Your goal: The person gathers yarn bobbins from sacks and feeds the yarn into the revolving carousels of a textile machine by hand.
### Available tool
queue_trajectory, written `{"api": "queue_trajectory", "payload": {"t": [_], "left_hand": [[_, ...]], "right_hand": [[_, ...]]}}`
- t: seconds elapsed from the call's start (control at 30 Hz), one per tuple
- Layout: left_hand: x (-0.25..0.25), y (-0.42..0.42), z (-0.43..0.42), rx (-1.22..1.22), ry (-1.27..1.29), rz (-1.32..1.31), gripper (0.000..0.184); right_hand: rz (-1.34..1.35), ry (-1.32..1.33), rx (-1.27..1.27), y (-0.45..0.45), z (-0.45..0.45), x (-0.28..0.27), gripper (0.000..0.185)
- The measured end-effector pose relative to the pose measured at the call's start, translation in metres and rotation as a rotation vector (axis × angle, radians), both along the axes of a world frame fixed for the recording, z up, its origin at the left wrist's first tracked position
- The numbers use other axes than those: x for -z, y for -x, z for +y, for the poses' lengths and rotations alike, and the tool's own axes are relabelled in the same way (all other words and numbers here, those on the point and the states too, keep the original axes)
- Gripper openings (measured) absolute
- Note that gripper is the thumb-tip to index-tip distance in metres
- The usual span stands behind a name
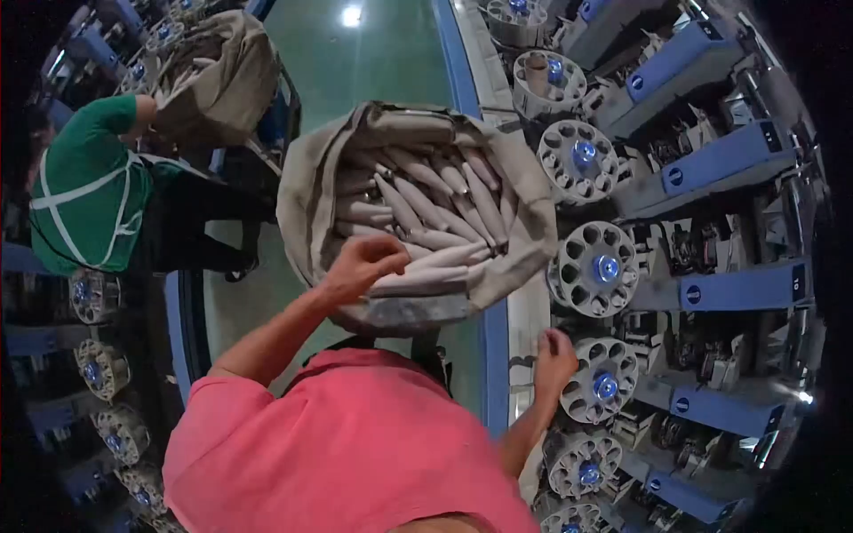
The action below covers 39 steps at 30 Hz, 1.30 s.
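Observation:
A canvas sack (pixel 524 209) stands in front of me, filled with several pale yarn bobbins (pixel 426 204) lying in mixed directions. Over its near left side is my left hand (pixel 366 264), fingers bent and drawn together just above the bobbins. Whether it pinches a bobbin or a thread end is hidden. To the right, beside a round bobbin magazine (pixel 597 380) with a blue hub, my right hand (pixel 555 357) has its fingers curled in. Anything inside those fingers is too small to make out.
Winding units with blue housings (pixel 742 293) and round magazines line the right side. At the left, a person in a green shirt (pixel 89 178) reaches into another bobbin sack (pixel 233 84). The green floor (pixel 364 53) runs between the machine rows.

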<state>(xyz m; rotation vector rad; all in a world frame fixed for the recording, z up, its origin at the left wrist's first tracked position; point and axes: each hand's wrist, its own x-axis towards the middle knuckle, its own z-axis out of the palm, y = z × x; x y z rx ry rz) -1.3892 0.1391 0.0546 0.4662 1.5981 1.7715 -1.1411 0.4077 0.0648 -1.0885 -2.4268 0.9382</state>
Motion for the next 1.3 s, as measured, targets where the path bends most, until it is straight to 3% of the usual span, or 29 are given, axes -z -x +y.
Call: {"api": "queue_trajectory", "payload": {"t": [0.03, 0.1, 0.13, 0.17, 0.2, 0.23, 0.27, 0.3, 0.37, 0.4, 0.47, 0.5, 0.53, 0.6, 0.63, 0.67, 0.7, 0.73, 0.77, 0.83, 0.9, 0.97, 1.03, 1.07, 1.13, 1.17, 1.2, 1.23, 1.3], "left_hand": [[0.009, 0.028, 0.000, -0.090, 0.016, 0.128, 0.017], [0.017, 0.079, 0.011, -0.027, 0.471, 0.712, 0.015], [0.061, 0.107, 0.012, 0.106, 0.615, 0.982, 0.019], [0.077, 0.124, 0.021, 0.113, 0.605, 0.968, 0.019], [0.090, 0.140, 0.029, 0.207, 0.617, 1.183, 0.021], [0.106, 0.154, 0.034, 0.300, 0.630, 1.394, 0.023], [0.132, 0.167, 0.038, 0.404, 0.769, 1.325, 0.025], [0.126, 0.168, 0.039, 0.412, 0.783, 1.304, 0.025], [0.100, 0.178, 0.050, 0.828, 1.023, 1.522, 0.023], [0.126, 0.184, 0.055, 0.790, 1.064, 1.665, 0.022], [0.146, 0.209, 0.066, 0.769, 0.904, 1.676, 0.018], [0.103, 0.223, 0.077, 1.049, 0.947, 1.525, 0.015], [0.078, 0.237, 0.081, 1.080, 0.874, 1.527, 0.015], [0.063, 0.262, 0.080, 1.076, 0.689, 1.523, 0.016], [0.049, 0.265, 0.079, 1.088, 0.696, 1.518, 0.016], [0.033, 0.272, 0.078, 0.875, 0.465, 1.290, 0.017], [0.005, 0.280, 0.078, 0.655, 0.245, 1.065, 0.019], [-0.044, 0.276, 0.085, 0.619, 0.387, 0.793, 0.023], [-0.040, 0.278, 0.094, 0.472, 0.261, 0.647, 0.028], [-0.009, 0.282, 0.125, 0.289, 0.136, 0.372, 0.042], [0.012, 0.266, 0.171, 0.356, 0.357, 0.183, 0.038], [0.115, 0.258, 0.215, 0.713, 0.465, 0.521, 0.049], [0.068, 0.256, 0.217, 1.077, 0.515, 0.569, 0.059], [0.056, 0.266, 0.212, 1.101, 0.496, 0.591, 0.059], [0.040, 0.298, 0.193, 1.206, 0.285, 0.370, 0.074], [0.047, 0.305, 0.179, 1.058, 0.093, 0.457, 0.076], [0.058, 0.307, 0.166, 0.904, -0.093, 0.531, 0.078], [0.060, 0.308, 0.162, 1.025, 0.185, 0.576, 0.073], [0.041, 0.309, 0.158, 0.983, 0.165, 0.549, 0.058]], "right_hand": [[0.071, -0.152, -0.160, 0.043, -0.004, 0.007, 0.017], [0.103, -0.176, -0.368, 0.124, -0.025, -0.014, 0.016], [0.041, -0.248, -0.437, 0.159, -0.025, -0.010, 0.016], [-0.023, -0.318, -0.509, 0.185, -0.019, 0.001, 0.016], [-0.045, -0.316, -0.508, 0.203, -0.002, 0.028, 0.016], [-0.170, -0.522, -0.566, 0.216, 0.022, 0.065, 0.026], [-0.288, -0.722, -0.629, 0.225, 0.035, 0.086, 0.035], [-0.294, -0.705, -0.646, 0.235, 0.036, 0.090, 0.035], [-0.528, -0.507, -0.524, 0.265, 0.040, 0.091, 0.022], [-0.551, -0.511, -0.535, 0.269, 0.040, 0.091, 0.029], [-0.599, -0.375, -0.529, 0.278, 0.050, 0.094, 0.032], [-0.620, -0.265, -0.517, 0.283, 0.058, 0.091, 0.036], [-0.444, -0.227, -0.532, 0.285, 0.063, 0.081, 0.043], [-0.310, 0.139, -0.477, 0.297, 0.078, 0.060, 0.051], [-0.100, 0.246, -0.543, 0.300, 0.090, 0.067, 0.056], [-0.092, 0.252, -0.543, 0.295, 0.096, 0.069, 0.056], [0.077, 0.700, -0.412, 0.295, 0.092, 0.046, 0.057], [0.249, 1.140, -0.270, 0.292, 0.089, 0.031, 0.057], [0.494, 1.254, -0.206, 0.288, 0.078, 0.028, 0.055], [0.892, 1.391, -0.390, 0.307, 0.060, 0.012, 0.052], [0.953, 1.336, -0.421, 0.319, 0.057, 0.011, 0.049], [1.047, 1.286, -0.326, 0.335, 0.054, 0.004, 0.044], [1.075, 1.184, -0.210, 0.338, 0.052, -0.005, 0.043], [1.081, 1.103, -0.087, 0.334, 0.049, -0.011, 0.042], [1.106, 0.930, -0.066, 0.321, 0.048, -0.016, 0.042], [1.111, 0.881, -0.044, 0.311, 0.044, -0.015, 0.041], [1.102, 0.875, 0.166, 0.301, 0.035, -0.010, 0.041], [1.115, 0.856, 0.177, 0.300, 0.023, -0.005, 0.041], [1.037, 0.813, 0.432, 0.307, 0.001, 0.005, 0.037]]}}
